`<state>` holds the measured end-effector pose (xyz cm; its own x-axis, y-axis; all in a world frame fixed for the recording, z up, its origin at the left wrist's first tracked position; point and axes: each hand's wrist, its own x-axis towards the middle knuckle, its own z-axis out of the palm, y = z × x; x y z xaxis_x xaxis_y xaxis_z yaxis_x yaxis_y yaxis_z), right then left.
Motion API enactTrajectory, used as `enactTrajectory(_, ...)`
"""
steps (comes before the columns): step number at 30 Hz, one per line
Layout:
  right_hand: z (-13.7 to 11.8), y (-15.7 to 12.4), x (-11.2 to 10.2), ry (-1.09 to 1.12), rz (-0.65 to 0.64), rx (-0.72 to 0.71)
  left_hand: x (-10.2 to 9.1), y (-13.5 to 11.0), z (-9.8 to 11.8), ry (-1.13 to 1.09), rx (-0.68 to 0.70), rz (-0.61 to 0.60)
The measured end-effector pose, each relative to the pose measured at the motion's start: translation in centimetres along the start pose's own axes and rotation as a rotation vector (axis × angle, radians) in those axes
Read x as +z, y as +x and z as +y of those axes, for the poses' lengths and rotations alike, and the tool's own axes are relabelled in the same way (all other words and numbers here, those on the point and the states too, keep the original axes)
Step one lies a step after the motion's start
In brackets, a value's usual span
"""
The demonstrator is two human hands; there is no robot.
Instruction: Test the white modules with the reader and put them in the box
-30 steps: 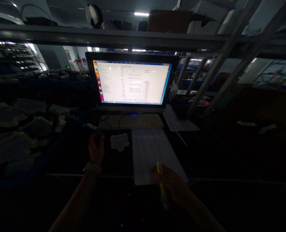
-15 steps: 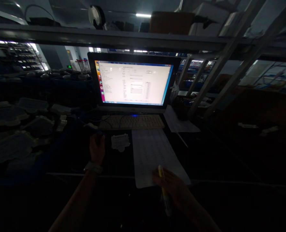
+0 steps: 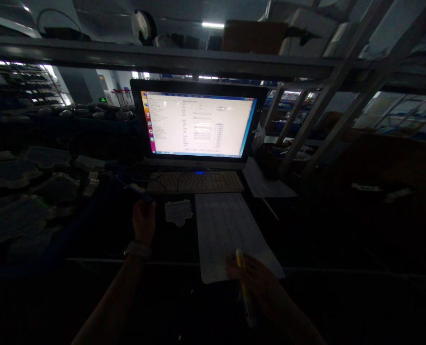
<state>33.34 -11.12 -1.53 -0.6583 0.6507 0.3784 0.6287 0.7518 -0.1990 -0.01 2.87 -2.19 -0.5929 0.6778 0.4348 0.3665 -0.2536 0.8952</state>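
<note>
My right hand (image 3: 254,275) holds a yellow-and-white marker pen (image 3: 243,278) across its fingers, at the near edge of a printed sheet of paper (image 3: 222,230). The pen's upper end points toward the monitor. My left hand (image 3: 144,220), with a band on the wrist, is closed at the left of the dark desk. Something small and dark is at its fingertips, too dim to make out. Between the left hand and the sheet lies a pale, odd-shaped flat piece (image 3: 178,212) with faint writing on it.
A lit monitor (image 3: 200,124) stands behind a keyboard (image 3: 196,182) with cables over it. Several pale flat pieces (image 3: 15,218) are heaped on the left. More paper (image 3: 268,179) and a thin white stick (image 3: 270,208) lie on the right. A shelf beam (image 3: 184,60) crosses above.
Almost everything holds still, apart from a slight shift of the view. Both hands keep their places, with the marker pen still in the right one.
</note>
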Motion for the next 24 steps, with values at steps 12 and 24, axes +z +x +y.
enactTrajectory(12,0.6,0.2,1.0,-0.012,0.073,-0.034,0.0,0.0,0.4,0.03,0.034,-0.006)
enactTrajectory(24,0.8,0.2,1.4,-0.013,0.056,-0.028,0.0,0.1,-0.1,0.045,0.027,-0.012)
